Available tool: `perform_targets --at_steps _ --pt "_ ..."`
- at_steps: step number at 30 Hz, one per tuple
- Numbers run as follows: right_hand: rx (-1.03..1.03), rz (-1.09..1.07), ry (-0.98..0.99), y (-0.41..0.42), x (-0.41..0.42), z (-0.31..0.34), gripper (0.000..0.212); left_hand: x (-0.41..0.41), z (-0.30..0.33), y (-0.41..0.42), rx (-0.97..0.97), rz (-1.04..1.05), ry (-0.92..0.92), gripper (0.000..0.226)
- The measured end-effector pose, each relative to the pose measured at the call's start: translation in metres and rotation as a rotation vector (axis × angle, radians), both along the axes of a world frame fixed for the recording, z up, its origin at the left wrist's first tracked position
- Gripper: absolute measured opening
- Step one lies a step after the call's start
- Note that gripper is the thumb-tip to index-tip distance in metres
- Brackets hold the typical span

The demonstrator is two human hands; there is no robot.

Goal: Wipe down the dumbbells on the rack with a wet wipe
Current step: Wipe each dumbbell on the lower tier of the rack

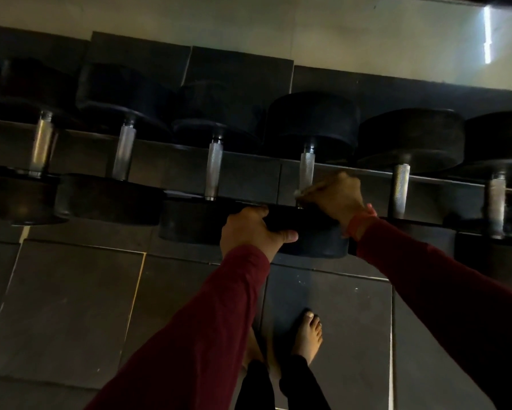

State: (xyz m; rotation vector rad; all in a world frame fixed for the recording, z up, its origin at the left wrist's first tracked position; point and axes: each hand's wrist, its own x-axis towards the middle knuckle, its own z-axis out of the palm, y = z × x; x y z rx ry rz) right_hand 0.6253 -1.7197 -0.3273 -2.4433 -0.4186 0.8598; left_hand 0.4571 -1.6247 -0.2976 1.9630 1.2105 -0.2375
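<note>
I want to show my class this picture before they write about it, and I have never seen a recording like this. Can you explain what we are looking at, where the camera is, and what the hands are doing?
There is no machine here: a person wears one wide-angle camera on the head, looking down, so you see their own arms in dark red sleeves and a bare foot on the dark floor mats.

Across the picture runs a rack holding a row of black dumbbells with metal handles.

The left hand grips the near head of one dumbbell. The right hand is curled at that dumbbell's handle, pinching something pale that looks like the wet wipe, though it is mostly hidden.
</note>
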Motion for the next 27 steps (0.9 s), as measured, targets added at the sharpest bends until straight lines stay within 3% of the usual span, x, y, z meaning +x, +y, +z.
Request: perform_targets --at_steps 5,9,11,14,17,21,27 --pt "0.051 -0.02 -0.328 0.021 0.014 0.0 0.014 0.0 0.005 -0.001 -0.006 0.005 -0.001 0.082" --pt "0.09 0.002 -0.401 0.029 0.018 0.006 0.009 -0.001 0.006 -0.001 -0.016 0.013 -0.001 0.082" --pt "0.04 0.135 -0.41 0.026 0.019 0.001 0.011 0.0 0.005 -0.001 -0.014 0.012 0.001 0.083" --pt "-0.214 0.437 -0.343 0.022 0.019 -0.01 0.018 0.0 0.003 0.001 -0.01 0.004 0.01 0.083" --pt "-0.364 0.734 -0.465 0.027 0.019 -0.014 0.024 -0.001 0.001 0.001 -0.027 0.019 0.008 0.084" --pt "-0.343 0.826 -0.65 0.05 0.029 0.002 0.023 -0.002 0.0 0.001 -0.031 0.018 0.007 0.085" --pt "-0.51 1.145 -0.717 0.052 0.016 0.008 0.025 -0.002 -0.002 0.003 -0.042 0.025 0.007 0.086"
